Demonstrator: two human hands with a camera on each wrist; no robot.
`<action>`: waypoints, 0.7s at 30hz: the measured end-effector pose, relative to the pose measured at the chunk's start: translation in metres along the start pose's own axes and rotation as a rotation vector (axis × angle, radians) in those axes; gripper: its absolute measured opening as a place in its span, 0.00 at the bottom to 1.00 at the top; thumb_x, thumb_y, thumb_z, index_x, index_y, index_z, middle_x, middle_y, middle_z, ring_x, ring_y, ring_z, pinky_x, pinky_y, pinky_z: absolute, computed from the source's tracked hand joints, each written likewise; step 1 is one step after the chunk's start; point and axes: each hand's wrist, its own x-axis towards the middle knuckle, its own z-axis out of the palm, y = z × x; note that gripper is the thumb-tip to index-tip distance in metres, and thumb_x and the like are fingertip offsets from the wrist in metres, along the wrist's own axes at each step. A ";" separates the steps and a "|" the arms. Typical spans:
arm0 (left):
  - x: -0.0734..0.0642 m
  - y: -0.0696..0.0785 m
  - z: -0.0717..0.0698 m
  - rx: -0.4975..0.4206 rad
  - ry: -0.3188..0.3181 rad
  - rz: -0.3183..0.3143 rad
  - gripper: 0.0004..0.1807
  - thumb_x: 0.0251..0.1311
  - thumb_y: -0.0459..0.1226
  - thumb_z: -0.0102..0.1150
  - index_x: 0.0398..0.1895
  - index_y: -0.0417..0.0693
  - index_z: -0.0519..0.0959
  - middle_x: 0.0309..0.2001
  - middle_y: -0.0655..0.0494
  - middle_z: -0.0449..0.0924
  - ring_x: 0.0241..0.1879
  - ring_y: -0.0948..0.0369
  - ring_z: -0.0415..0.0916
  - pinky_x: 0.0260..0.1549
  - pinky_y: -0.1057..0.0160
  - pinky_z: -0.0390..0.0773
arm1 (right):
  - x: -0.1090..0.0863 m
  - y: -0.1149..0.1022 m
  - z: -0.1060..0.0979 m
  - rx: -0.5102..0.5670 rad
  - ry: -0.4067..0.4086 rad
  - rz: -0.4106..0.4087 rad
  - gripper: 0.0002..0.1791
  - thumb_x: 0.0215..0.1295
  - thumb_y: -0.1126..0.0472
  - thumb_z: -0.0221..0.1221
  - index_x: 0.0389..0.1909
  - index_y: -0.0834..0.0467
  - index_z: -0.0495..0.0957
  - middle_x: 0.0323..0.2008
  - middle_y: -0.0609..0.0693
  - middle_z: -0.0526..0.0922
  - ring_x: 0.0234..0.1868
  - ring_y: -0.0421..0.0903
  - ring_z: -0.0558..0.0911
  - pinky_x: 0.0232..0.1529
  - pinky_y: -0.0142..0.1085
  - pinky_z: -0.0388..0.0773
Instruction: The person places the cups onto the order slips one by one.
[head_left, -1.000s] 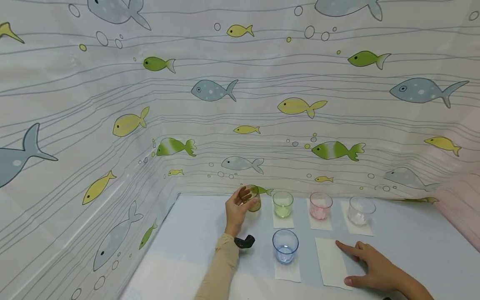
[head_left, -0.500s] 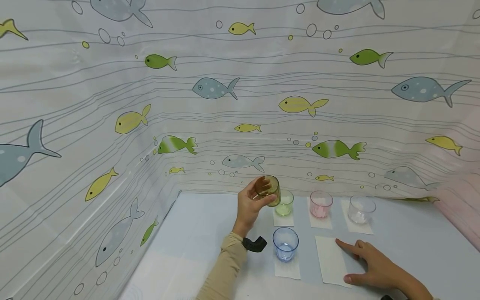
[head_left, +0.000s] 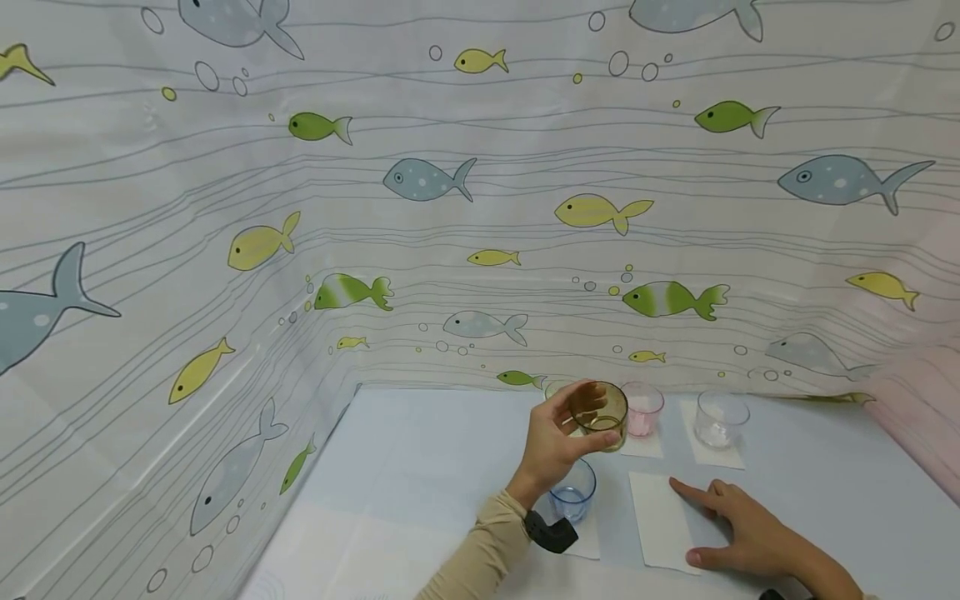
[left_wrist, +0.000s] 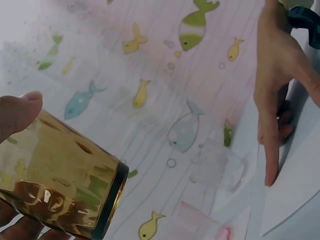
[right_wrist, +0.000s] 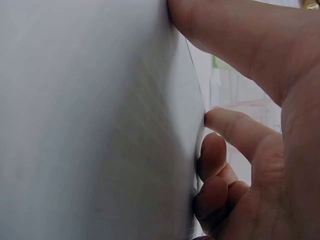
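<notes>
My left hand (head_left: 551, 450) holds an amber glass (head_left: 603, 429) in the air, its thumb on the near side and fingers round the far side. In the left wrist view the amber glass (left_wrist: 60, 170) is tilted. My right hand (head_left: 753, 533) rests at the right edge of a white paper napkin (head_left: 660, 525); its index finger and thumb touch that edge, while the other fingers are bent. The right wrist view shows the thumb (right_wrist: 225, 30) and index fingertip against a pale surface. A blue glass (head_left: 576, 500) stands on a napkin, partly behind the left hand.
At the back, a pink glass (head_left: 647, 412) and a colourless glass (head_left: 722, 425) stand on napkins. A green glass (head_left: 553, 390) is mostly hidden behind the left hand. Fish-printed curtains (head_left: 525, 125) enclose the pale table (head_left: 390, 483).
My left hand has carried the amber glass from the table's back left, rightward and toward me, past the green glass. The right hand has stayed at the napkin.
</notes>
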 end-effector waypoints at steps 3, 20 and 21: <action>-0.003 -0.001 0.009 0.002 -0.025 -0.020 0.37 0.59 0.34 0.78 0.73 0.45 0.74 0.66 0.39 0.80 0.67 0.45 0.79 0.65 0.49 0.82 | 0.001 -0.001 -0.001 0.004 -0.013 0.015 0.47 0.56 0.40 0.76 0.77 0.47 0.72 0.33 0.40 0.63 0.33 0.30 0.59 0.29 0.28 0.55; -0.022 -0.020 0.057 -0.023 -0.054 -0.103 0.37 0.56 0.30 0.78 0.69 0.47 0.73 0.63 0.47 0.82 0.64 0.59 0.80 0.65 0.57 0.82 | 0.001 0.000 -0.001 0.000 -0.032 0.040 0.47 0.55 0.40 0.77 0.76 0.49 0.74 0.34 0.41 0.63 0.34 0.30 0.59 0.30 0.29 0.55; -0.024 -0.021 0.060 -0.015 -0.058 -0.105 0.37 0.56 0.30 0.78 0.69 0.47 0.73 0.63 0.48 0.82 0.64 0.61 0.80 0.65 0.57 0.82 | 0.001 0.000 -0.002 -0.006 -0.038 0.047 0.47 0.55 0.39 0.77 0.74 0.51 0.75 0.34 0.41 0.64 0.35 0.30 0.60 0.30 0.29 0.56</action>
